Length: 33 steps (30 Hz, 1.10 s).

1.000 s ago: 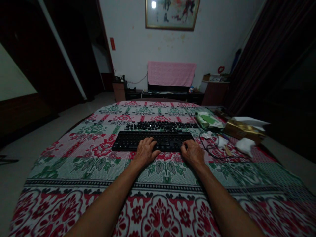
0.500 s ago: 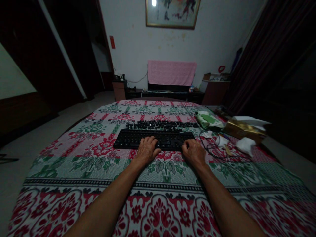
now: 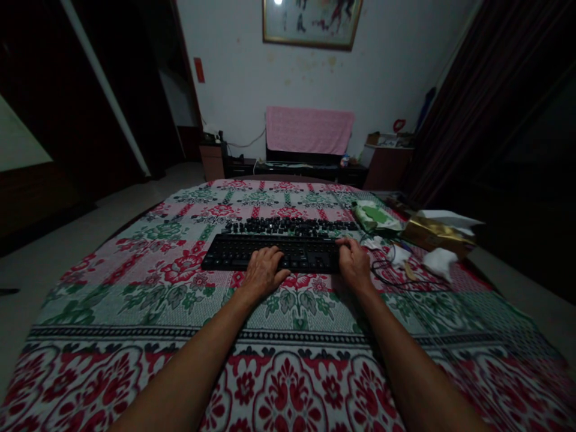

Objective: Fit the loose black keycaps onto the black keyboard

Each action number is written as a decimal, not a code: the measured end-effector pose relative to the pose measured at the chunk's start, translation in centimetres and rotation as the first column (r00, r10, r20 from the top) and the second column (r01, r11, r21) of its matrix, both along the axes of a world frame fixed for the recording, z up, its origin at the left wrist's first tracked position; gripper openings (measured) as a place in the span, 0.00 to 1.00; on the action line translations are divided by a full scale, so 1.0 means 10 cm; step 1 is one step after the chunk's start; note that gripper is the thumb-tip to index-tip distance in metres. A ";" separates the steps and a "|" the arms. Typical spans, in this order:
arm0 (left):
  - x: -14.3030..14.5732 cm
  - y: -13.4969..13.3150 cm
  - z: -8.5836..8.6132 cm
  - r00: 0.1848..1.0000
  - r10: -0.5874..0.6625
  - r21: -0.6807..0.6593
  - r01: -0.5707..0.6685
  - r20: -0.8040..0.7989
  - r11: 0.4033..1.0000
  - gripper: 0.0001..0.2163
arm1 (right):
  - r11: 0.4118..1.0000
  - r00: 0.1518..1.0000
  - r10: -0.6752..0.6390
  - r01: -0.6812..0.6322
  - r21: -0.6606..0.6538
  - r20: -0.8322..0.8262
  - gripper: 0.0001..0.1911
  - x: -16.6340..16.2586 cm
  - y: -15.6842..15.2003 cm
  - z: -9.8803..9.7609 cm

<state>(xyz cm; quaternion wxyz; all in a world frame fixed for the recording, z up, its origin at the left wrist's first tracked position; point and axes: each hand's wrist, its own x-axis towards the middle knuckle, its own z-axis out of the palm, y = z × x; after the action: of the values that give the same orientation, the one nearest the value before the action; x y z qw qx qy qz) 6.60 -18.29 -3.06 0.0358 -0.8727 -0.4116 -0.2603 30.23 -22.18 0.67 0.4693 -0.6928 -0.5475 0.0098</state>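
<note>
A black keyboard (image 3: 252, 252) lies across the middle of a table covered with a red, green and white floral cloth (image 3: 135, 288). My left hand (image 3: 263, 271) lies on its front edge near the middle, fingers bent over the keys and thumb at the edge. My right hand (image 3: 354, 264) wraps round the keyboard's right end, fingers reaching its far corner. Just behind the keyboard lies a row of loose black keycaps (image 3: 288, 225).
Right of the keyboard lie a black cable (image 3: 396, 279), white tissues (image 3: 435, 261), a green and white packet (image 3: 375, 217) and a gold box (image 3: 434, 233). Beyond the table stands a low cabinet with a pink cloth (image 3: 308, 130). Dark curtains hang at right.
My right hand has moved from the front edge up round the keyboard's right end. My left hand stays on the front edge. The view has shifted slightly.
</note>
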 end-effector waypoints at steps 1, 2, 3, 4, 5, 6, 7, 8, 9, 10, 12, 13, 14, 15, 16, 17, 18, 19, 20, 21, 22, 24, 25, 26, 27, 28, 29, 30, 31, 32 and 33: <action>0.00 0.00 0.00 1.000 0.003 0.002 -0.003 -0.001 1.000 0.19 | 1.000 0.995 0.021 -0.020 0.009 -0.095 0.16 0.00 0.04 0.04; 0.00 0.00 0.00 1.000 0.007 0.003 -0.007 -0.001 1.000 0.19 | 0.999 0.983 0.048 -0.045 0.025 -0.178 0.16 0.01 0.08 0.07; 0.00 -0.01 0.00 1.000 0.010 0.004 -0.010 -0.002 1.000 0.19 | 0.997 0.970 0.072 -0.060 0.056 -0.232 0.17 0.00 0.12 0.11; 0.00 -0.01 0.00 1.000 0.012 0.003 -0.012 -0.002 1.000 0.19 | 0.996 0.965 0.079 -0.066 0.062 -0.251 0.17 -0.01 0.17 0.14; 0.00 -0.01 0.00 1.000 0.012 0.003 -0.012 -0.003 1.000 0.20 | 0.996 0.966 0.086 -0.079 0.037 -0.242 0.18 -0.03 0.21 0.16; 0.00 0.00 0.00 1.000 0.011 0.003 -0.011 -0.003 1.000 0.20 | 0.996 0.972 0.087 -0.088 0.002 -0.219 0.18 -0.06 0.25 0.18; 0.00 0.00 0.00 1.000 0.010 0.002 -0.010 -0.005 1.000 0.20 | 0.995 0.978 0.094 -0.099 -0.019 -0.185 0.19 -0.10 0.28 0.19; 0.00 0.00 0.00 1.000 0.008 0.001 -0.008 -0.006 1.000 0.19 | 0.993 0.982 0.109 -0.115 -0.029 -0.155 0.19 -0.14 0.31 0.19; 0.00 -0.01 0.00 1.000 0.008 0.000 -0.008 -0.007 1.000 0.19 | 0.991 0.983 0.126 -0.130 -0.021 -0.133 0.19 -0.19 0.34 0.18; 0.00 -0.01 0.00 1.000 0.009 0.001 -0.009 -0.007 1.000 0.19 | 0.988 0.980 0.153 -0.156 -0.010 -0.125 0.20 -0.24 0.35 0.17; 0.00 -0.01 0.00 1.000 0.012 0.003 -0.012 -0.006 1.000 0.19 | 0.980 0.969 0.199 -0.200 0.004 -0.149 0.19 -0.33 0.37 0.11; 0.00 -0.02 0.00 1.000 0.013 0.005 -0.013 -0.006 1.000 0.19 | 0.976 0.962 0.217 -0.219 0.006 -0.168 0.18 -0.37 0.37 0.08; 0.00 -0.02 0.00 1.000 0.014 0.006 -0.014 -0.006 1.000 0.19 | 0.971 0.953 0.237 -0.240 0.005 -0.192 0.17 -0.40 0.37 0.05; 0.01 -0.02 0.01 1.000 0.015 0.005 -0.015 -0.008 1.000 0.19 | 0.966 0.944 0.254 -0.259 0.004 -0.212 0.17 -0.42 0.36 0.02; 0.01 -0.02 0.01 1.000 0.017 0.003 -0.017 -0.010 1.000 0.20 | 0.961 0.936 0.269 -0.275 0.004 -0.228 0.16 -0.43 0.35 0.00; 0.01 -0.02 0.01 1.000 0.018 0.001 -0.018 -0.011 1.000 0.20 | 0.959 0.932 0.277 -0.285 0.003 -0.233 0.16 -0.43 0.34 -0.02; 0.01 -0.02 0.01 1.000 0.019 -0.002 -0.019 -0.013 1.000 0.20 | 0.958 0.934 0.278 -0.285 0.000 -0.226 0.15 -0.44 0.33 -0.03; 0.01 -0.02 0.02 1.000 0.022 -0.006 -0.022 -0.014 1.000 0.20 | 0.961 0.941 0.269 -0.276 -0.003 -0.207 0.15 -0.44 0.31 -0.04; 0.01 -0.03 0.02 1.000 0.024 -0.009 -0.024 -0.015 1.000 0.20 | 0.965 0.951 0.255 -0.261 -0.009 -0.177 0.14 -0.44 0.30 -0.03; 0.02 -0.03 0.03 1.000 0.024 -0.011 -0.024 -0.014 1.000 0.20 | 0.969 0.961 0.242 -0.247 -0.018 -0.138 0.13 -0.45 0.28 -0.03; 0.02 -0.03 0.03 1.000 0.024 -0.012 -0.024 -0.013 1.000 0.20 | 0.971 0.968 0.232 -0.236 -0.028 -0.096 0.13 -0.45 0.27 -0.02; 0.02 -0.03 0.04 1.000 0.022 -0.012 -0.022 -0.009 1.000 0.20 | 0.973 0.974 0.226 -0.227 -0.039 -0.027 0.12 -0.47 0.26 -0.02; 0.01 -0.03 0.04 1.000 0.020 -0.012 -0.020 -0.007 1.000 0.20 | 0.973 0.974 0.228 -0.228 -0.039 -0.001 0.12 -0.48 0.25 -0.02; 0.01 -0.03 0.03 1.000 0.017 -0.011 -0.017 -0.005 1.000 0.20 | 0.973 0.973 0.231 -0.230 -0.035 0.018 0.12 -0.49 0.25 -0.02; 0.01 -0.03 0.03 1.000 0.017 -0.011 -0.017 -0.003 1.000 0.20 | 0.973 0.973 0.230 -0.229 -0.026 0.032 0.12 -0.50 0.25 -0.03; 0.01 -0.03 0.03 1.000 0.017 -0.011 -0.017 -0.002 1.000 0.20 | 0.974 0.973 0.227 -0.227 -0.014 0.044 0.12 -0.52 0.25 -0.04; 0.01 -0.03 0.02 1.000 0.017 -0.011 -0.017 0.000 1.000 0.20 | 0.975 0.974 0.221 -0.222 -0.002 0.057 0.12 -0.54 0.25 -0.05; 0.01 -0.02 0.01 1.000 0.017 -0.010 -0.017 0.001 1.000 0.20 | 0.977 0.975 0.213 -0.214 0.010 0.070 0.12 -0.56 0.24 -0.06; 0.01 -0.02 0.01 1.000 0.019 -0.008 -0.019 0.002 1.000 0.20 | 0.979 0.976 0.201 -0.203 0.021 0.084 0.12 -0.58 0.24 -0.06; 0.01 -0.01 0.00 1.000 0.020 -0.007 -0.020 0.002 1.000 0.20 | 0.981 0.977 0.189 -0.193 0.030 0.096 0.12 -0.60 0.23 -0.07; 0.01 -0.01 0.00 1.000 0.021 -0.006 -0.021 0.002 1.000 0.20 | 0.983 0.978 0.177 -0.182 0.036 0.107 0.13 -0.62 0.23 -0.07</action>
<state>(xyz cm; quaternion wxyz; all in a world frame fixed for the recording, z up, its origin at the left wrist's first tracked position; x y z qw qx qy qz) 6.72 -18.42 -3.04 0.0358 -0.8682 -0.4216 -0.2594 24.04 -19.90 0.01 0.4530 -0.6293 -0.6315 0.0038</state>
